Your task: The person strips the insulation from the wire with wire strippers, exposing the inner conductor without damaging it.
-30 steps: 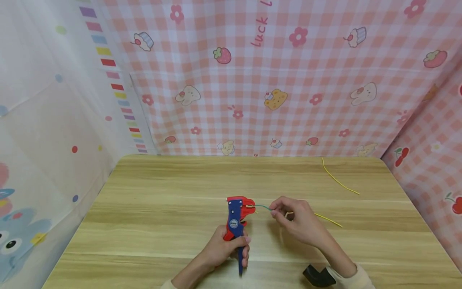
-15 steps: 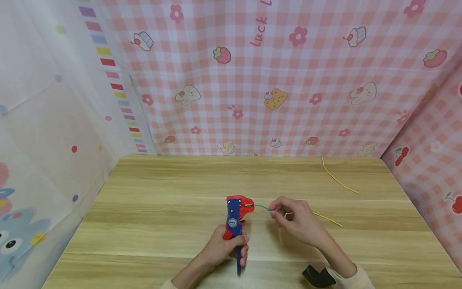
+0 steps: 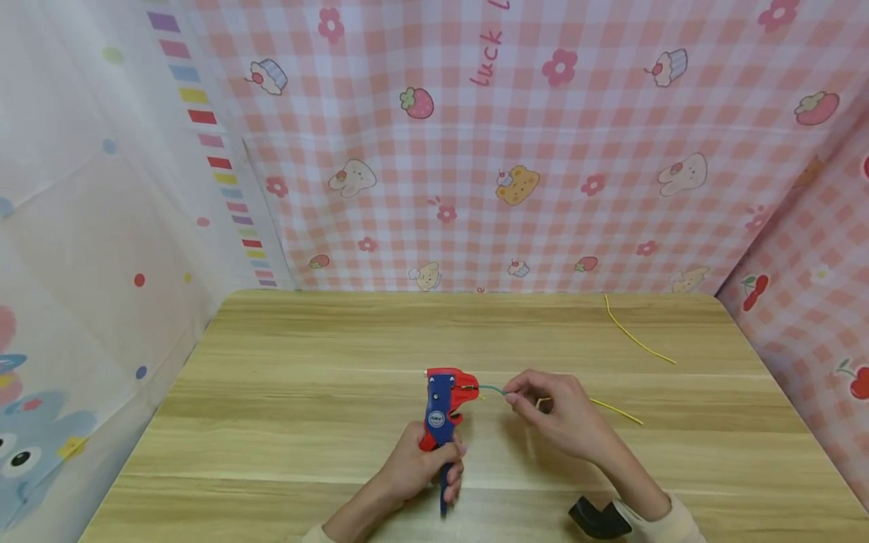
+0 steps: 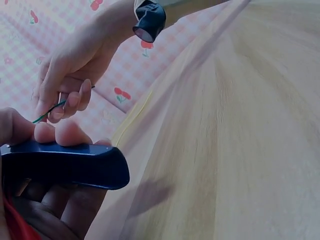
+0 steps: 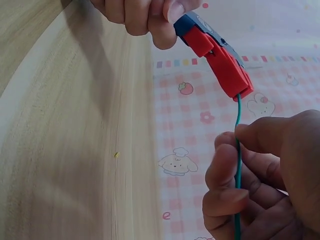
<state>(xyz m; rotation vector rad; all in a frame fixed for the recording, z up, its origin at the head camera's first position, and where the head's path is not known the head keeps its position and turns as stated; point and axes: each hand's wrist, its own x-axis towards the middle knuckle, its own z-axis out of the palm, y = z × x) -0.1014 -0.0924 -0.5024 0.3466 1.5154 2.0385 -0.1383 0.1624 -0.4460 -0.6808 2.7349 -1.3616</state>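
Observation:
My left hand [image 3: 424, 466] grips the handles of a red and blue wire stripper [image 3: 438, 400], held upright above the table. In the left wrist view, its fingers curl round the dark blue handle [image 4: 75, 162]. A thin green wire [image 5: 238, 112] runs from the red nose of the stripper to my right hand [image 3: 560, 411]. Thumb and index finger pinch this wire a short way from the nose, and its tail passes down across the palm in the right wrist view. The end of the wire inside the stripper is mostly hidden.
One yellow wire [image 3: 638, 337] lies at the back right of the wooden table [image 3: 271, 422]. Another yellow wire [image 3: 616, 411] lies partly behind the right hand. A tiny yellow scrap [image 5: 116, 155] is on the tabletop. Patterned curtains [image 3: 434, 151] stand behind and beside the table.
The stripper has shifted slightly left, and the lower end of its blue handle has swung left as the left hand squeezes. The right hand has followed slightly left, still pinching the green wire.

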